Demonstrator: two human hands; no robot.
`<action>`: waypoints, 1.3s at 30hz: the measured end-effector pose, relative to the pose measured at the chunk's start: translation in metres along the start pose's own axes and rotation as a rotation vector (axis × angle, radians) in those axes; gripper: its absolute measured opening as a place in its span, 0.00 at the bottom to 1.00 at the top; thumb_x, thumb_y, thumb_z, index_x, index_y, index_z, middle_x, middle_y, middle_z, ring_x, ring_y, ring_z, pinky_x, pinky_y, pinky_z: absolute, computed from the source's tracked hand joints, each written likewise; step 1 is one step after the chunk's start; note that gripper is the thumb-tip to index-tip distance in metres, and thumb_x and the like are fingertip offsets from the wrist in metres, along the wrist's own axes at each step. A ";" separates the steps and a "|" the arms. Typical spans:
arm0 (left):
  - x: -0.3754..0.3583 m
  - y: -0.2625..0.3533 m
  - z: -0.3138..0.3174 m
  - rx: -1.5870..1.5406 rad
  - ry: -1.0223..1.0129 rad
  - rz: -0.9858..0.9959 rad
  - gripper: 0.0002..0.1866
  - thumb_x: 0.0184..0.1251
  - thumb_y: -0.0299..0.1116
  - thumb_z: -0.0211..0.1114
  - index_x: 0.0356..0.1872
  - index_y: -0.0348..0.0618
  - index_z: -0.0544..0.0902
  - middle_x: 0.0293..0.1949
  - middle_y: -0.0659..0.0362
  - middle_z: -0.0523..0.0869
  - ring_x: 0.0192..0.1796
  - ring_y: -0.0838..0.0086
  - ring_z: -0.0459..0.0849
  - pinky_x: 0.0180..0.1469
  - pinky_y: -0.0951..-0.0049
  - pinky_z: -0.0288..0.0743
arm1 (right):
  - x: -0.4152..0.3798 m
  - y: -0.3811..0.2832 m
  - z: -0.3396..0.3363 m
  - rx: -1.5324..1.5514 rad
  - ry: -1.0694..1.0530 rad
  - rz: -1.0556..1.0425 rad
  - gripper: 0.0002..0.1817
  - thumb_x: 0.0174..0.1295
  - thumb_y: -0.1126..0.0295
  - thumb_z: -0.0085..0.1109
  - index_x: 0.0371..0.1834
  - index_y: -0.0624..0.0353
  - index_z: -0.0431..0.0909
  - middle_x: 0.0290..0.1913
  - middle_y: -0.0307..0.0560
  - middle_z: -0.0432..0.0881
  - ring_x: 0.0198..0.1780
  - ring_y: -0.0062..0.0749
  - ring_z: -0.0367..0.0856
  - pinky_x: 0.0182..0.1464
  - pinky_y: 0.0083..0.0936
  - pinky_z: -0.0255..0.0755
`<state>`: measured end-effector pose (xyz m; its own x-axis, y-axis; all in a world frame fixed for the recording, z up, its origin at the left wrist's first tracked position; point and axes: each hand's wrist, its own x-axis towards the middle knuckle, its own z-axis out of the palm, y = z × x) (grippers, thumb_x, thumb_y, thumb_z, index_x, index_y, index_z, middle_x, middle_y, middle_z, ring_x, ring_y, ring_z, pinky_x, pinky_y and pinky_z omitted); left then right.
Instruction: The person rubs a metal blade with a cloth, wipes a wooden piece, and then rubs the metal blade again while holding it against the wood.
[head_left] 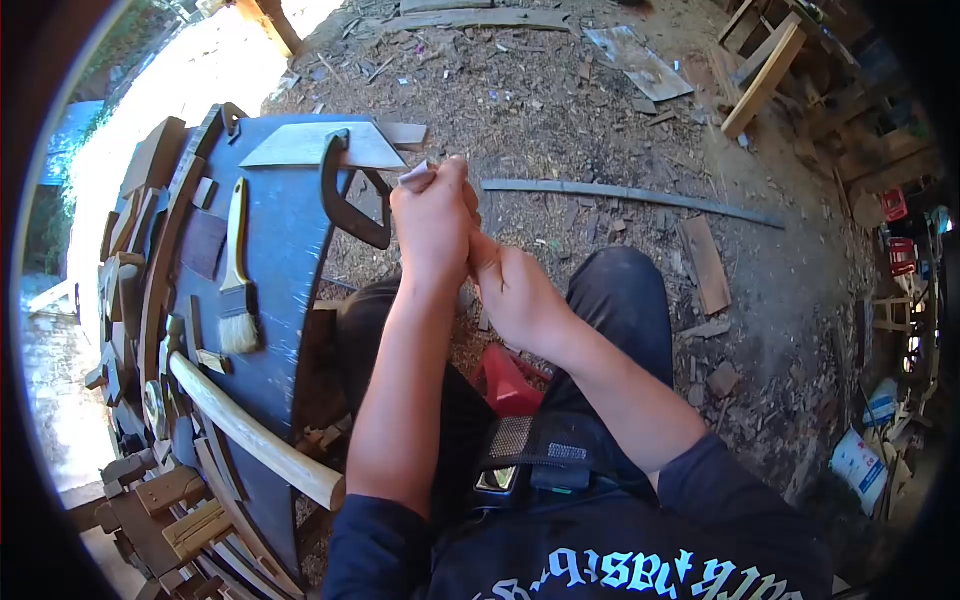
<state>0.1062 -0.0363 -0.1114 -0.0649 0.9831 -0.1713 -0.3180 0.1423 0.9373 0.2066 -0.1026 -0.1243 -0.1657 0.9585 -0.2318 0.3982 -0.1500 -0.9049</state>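
My left hand (435, 220) is closed, knuckles up, in front of my knees. A small folded pale piece that looks like sandpaper (418, 178) sticks out between its thumb and fingers. My right hand (512, 290) is closed too and pressed against the left hand from below and the right; what its fingers hold is hidden. Left of my hands, a handsaw (310, 147) lies on the dark blue tabletop (285, 240), its black handle over the edge. A paintbrush (237, 270), a dark reddish sheet (203, 243) and a hammer (260, 430) with a pale wooden handle lie there too.
Wood pieces (130, 250) crowd the table's far left side. A long thin strip (630, 198) and a board (705, 265) lie on the chip-covered ground. Something red (510, 380) is between my legs. Timber (765, 80) leans at the upper right; a white bag (860, 468) stands at right.
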 end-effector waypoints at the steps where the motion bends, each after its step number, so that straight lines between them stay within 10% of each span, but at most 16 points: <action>1: 0.001 0.001 0.002 0.001 0.015 -0.018 0.19 0.72 0.33 0.61 0.18 0.51 0.70 0.15 0.69 0.68 0.16 0.86 0.63 0.18 0.76 0.52 | -0.006 0.005 0.000 0.000 0.006 -0.015 0.25 0.81 0.54 0.35 0.51 0.64 0.79 0.36 0.72 0.83 0.45 0.71 0.80 0.45 0.54 0.74; 5: -0.040 -0.054 -0.005 0.246 -0.037 -0.004 0.20 0.71 0.30 0.59 0.16 0.42 0.70 0.15 0.67 0.69 0.19 0.83 0.65 0.21 0.73 0.58 | -0.052 0.057 0.014 0.015 0.099 -0.229 0.20 0.79 0.61 0.36 0.61 0.56 0.76 0.39 0.71 0.83 0.48 0.70 0.81 0.51 0.51 0.77; 10: -0.005 -0.001 0.008 -0.019 0.044 -0.034 0.18 0.70 0.30 0.60 0.18 0.46 0.70 0.15 0.68 0.69 0.18 0.85 0.64 0.20 0.74 0.56 | -0.004 0.016 0.002 0.012 0.143 -0.332 0.19 0.80 0.60 0.36 0.49 0.61 0.76 0.37 0.72 0.82 0.46 0.68 0.81 0.43 0.54 0.75; 39: -0.033 -0.022 0.000 0.083 0.045 -0.123 0.18 0.73 0.33 0.63 0.20 0.48 0.70 0.16 0.67 0.72 0.18 0.84 0.68 0.20 0.78 0.60 | -0.033 0.034 0.004 0.060 0.072 -0.230 0.22 0.80 0.56 0.38 0.46 0.60 0.80 0.36 0.68 0.84 0.44 0.70 0.82 0.43 0.57 0.76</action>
<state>0.1158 -0.0714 -0.1266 -0.0731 0.9517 -0.2983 -0.2468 0.2725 0.9299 0.2220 -0.1404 -0.1490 -0.1804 0.9836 0.0064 0.3029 0.0618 -0.9510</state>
